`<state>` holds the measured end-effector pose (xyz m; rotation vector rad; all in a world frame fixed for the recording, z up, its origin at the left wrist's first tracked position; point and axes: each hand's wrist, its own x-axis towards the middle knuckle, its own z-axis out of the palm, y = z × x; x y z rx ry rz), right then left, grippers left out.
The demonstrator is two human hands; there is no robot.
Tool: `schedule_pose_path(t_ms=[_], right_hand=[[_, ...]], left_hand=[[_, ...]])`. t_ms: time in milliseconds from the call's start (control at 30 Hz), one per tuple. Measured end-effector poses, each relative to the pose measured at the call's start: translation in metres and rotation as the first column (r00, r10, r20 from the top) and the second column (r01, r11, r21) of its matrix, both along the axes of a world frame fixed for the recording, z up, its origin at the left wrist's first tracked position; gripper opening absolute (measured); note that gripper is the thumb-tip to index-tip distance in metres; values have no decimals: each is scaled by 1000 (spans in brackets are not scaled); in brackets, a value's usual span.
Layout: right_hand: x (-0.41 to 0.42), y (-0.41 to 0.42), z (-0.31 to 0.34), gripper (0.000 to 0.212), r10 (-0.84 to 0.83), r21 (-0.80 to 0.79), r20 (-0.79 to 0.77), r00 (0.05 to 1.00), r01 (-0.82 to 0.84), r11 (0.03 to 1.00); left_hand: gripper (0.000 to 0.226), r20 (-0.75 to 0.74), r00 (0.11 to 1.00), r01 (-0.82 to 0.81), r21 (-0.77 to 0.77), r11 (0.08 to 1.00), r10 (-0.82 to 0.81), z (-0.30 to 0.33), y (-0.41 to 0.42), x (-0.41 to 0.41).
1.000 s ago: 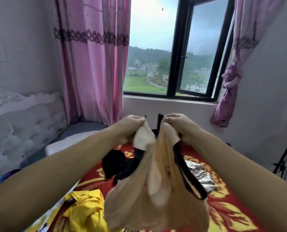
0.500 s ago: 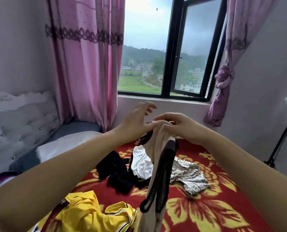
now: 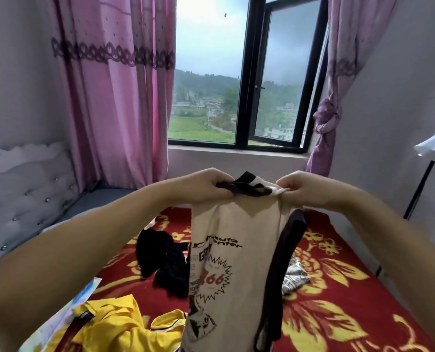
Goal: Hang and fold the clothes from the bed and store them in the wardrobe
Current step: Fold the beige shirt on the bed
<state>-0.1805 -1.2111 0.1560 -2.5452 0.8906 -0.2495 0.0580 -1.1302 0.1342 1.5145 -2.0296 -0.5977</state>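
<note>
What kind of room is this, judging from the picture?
Most likely a home bedroom: a bed with a red and yellow flowered blanket, a grey tufted padded headboard, long pink curtains at the window, and loose clothes lying on the bed.

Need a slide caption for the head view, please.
Both hands hold up a beige printed shirt over the red bed.

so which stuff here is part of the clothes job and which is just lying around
Part of the job:
- beige printed shirt, gripped at its top by left hand and right hand
- yellow garment, black garment and patterned garment on the bed

Just lying about:
- pink curtain
- tied curtain
- window
- padded headboard
</note>
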Motion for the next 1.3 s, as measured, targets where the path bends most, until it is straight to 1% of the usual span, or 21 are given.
schedule_pose_path(t_ms=[33, 100, 167, 233, 267, 300, 367, 433, 467, 567, 633, 700, 800, 833, 900, 967, 1033, 1067, 1133, 1233, 1300], right_hand=[[-1, -1, -5, 18, -28, 28, 62, 998, 26, 999], [-3, -4, -14, 23, -74, 86, 226, 971, 56, 995], [-4, -6, -17, 25, -98, 62, 345, 934, 82, 995], [-3, -15, -17, 25, -77, 4, 414, 907, 83, 997], [-2, -21, -16, 25, -54, -13, 419, 906, 66, 998], [0, -30, -15, 27, -31, -26, 399, 917, 46, 999], [6, -56, -15, 29, -25, -79, 285, 958, 50, 996], [15, -88, -24, 28, -66, -189, 161, 985, 96, 977], [20, -105, -32, 25, -100, -247, 137, 986, 132, 960], [30, -149, -58, 13, -186, -313, 212, 959, 247, 917], [30, -169, -67, 13, -169, -346, 275, 947, 261, 901], [28, -178, -61, 15, -142, -381, 377, 915, 294, 877], [11, -172, -46, 23, -168, -313, 516, 840, 368, 876], [3, -166, -41, 21, -156, -259, 543, 825, 341, 904], [-17, -146, -36, 15, -111, -128, 554, 825, 216, 968], [-40, -121, -49, 14, -88, -11, 489, 868, 107, 994], [-59, -97, -78, 18, -86, 140, 405, 910, 32, 990], [-67, -86, -98, 21, -92, 211, 351, 932, 16, 977], [-76, -64, -151, 20, -73, 291, 185, 980, 16, 957], [-90, -16, -268, 20, -42, 368, -81, 996, 69, 927], [-104, 21, -352, 22, 8, 454, -222, 975, 96, 886]], left_hand=[[13, -16, 1000, 18, 31, 999, -18, 2, 0, -3], [22, -46, 998, 33, 36, 999, -32, 8, 0, -6], [29, -101, 993, 59, -3, 998, -59, 15, 2, -7], [29, -179, 982, 57, -11, 998, -58, 21, -3, -4], [30, -183, 983, 27, -5, 1000, -27, 23, -10, -1], [31, -143, 990, -19, -5, 1000, 18, 23, -19, 2], [31, 38, 991, -124, -51, 991, 126, 17, -45, 7], [30, 216, 946, -208, -169, 963, 242, 1, -75, 7], [29, 263, 914, -250, -235, 939, 309, -9, -91, 6], [17, 236, 849, -362, -392, 846, 473, -43, -131, 4], [17, 191, 832, -392, -461, 796, 521, -53, -150, 3], [17, 151, 844, -369, -533, 761, 515, -46, -160, 0], [18, 119, 891, -292, -590, 753, 439, -32, -156, -11], [20, 112, 909, -265, -590, 763, 402, -29, -151, -15], [22, 115, 944, -189, -584, 789, 311, -33, -132, -23], [25, 118, 971, -105, -562, 820, 206, -54, -109, -31], [33, 130, 985, -31, -520, 854, 115, -92, -80, -41], [35, 157, 985, 17, -498, 867, 71, -116, -67, -46], [28, 221, 975, 107, -451, 886, -6, -174, -38, -56], [20, 226, 966, 175, -220, 960, -125, -281, 14, -76], [25, 215, 947, 240, 25, 970, -240, -357, 48, -92]])
